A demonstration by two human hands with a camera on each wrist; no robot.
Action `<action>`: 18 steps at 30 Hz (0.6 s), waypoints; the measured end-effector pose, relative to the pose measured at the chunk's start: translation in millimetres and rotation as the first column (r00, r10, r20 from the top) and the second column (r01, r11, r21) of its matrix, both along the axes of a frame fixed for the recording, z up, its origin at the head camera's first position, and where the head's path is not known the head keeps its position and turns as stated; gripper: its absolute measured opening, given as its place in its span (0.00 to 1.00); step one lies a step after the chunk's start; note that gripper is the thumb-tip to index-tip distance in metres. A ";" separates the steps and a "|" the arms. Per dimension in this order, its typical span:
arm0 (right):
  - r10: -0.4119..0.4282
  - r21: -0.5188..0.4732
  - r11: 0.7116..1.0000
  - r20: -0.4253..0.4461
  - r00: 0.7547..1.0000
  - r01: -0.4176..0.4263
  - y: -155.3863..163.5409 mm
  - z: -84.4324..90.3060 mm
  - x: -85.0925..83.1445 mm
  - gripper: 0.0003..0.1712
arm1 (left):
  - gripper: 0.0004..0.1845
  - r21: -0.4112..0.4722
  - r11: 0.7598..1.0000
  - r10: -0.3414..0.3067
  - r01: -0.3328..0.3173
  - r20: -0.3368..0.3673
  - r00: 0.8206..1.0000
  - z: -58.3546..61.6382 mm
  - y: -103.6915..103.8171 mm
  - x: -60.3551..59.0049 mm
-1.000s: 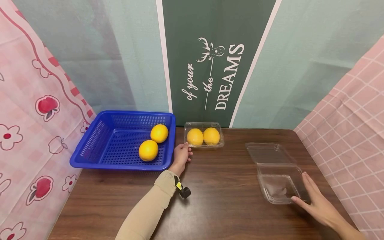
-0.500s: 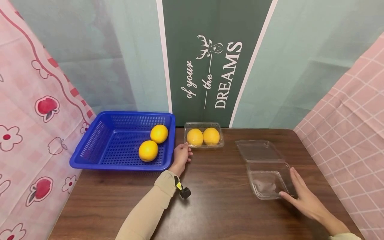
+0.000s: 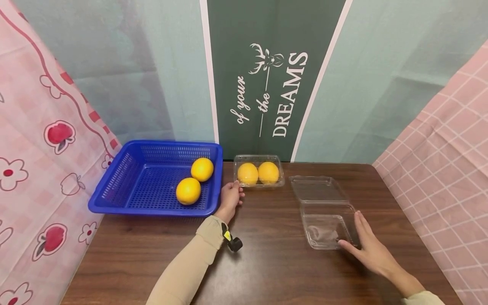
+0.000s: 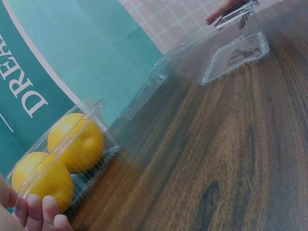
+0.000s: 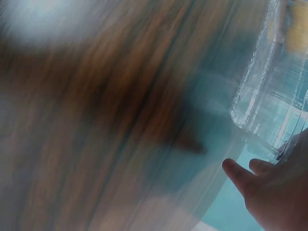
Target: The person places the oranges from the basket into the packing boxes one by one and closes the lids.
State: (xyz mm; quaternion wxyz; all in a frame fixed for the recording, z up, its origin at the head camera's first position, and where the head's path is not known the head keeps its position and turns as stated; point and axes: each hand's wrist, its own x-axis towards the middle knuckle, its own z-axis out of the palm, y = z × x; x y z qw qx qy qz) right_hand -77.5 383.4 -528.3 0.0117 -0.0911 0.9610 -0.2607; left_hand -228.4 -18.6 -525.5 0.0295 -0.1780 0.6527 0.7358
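My left hand (image 3: 230,198) holds the near left corner of a closed clear plastic clamshell container (image 3: 260,158), its fingers curled at the edge. Inside lie two oranges (image 3: 247,173), side by side. Over on the right, an open clear clamshell container (image 3: 309,241) lies flat on the table with its lid (image 3: 315,189) folded back toward the wall. My right hand (image 3: 371,250) touches the right side of this container with fingers spread and fairly straight. In the right wrist view the fingers (image 5: 237,174) show beside the clear plastic wall.
A blue perforated basket (image 3: 152,212) stands at the left, with two oranges (image 3: 188,191) near its right side. The brown wooden table (image 3: 282,262) meets a green cloth backdrop (image 3: 255,144). Pink cloths hang at both sides.
The open container has slid left and slightly back, toward the filled one, with my right hand moving along at its side. My left hand and the filled container have stayed put.
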 end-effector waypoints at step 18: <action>0.005 0.054 0.999 0.011 1.000 -0.006 -11.9 6.0 -4.1 0.62 | 0.19 0.040 0.999 0.018 -0.020 0.040 0.999 7.6 -0.6 3.2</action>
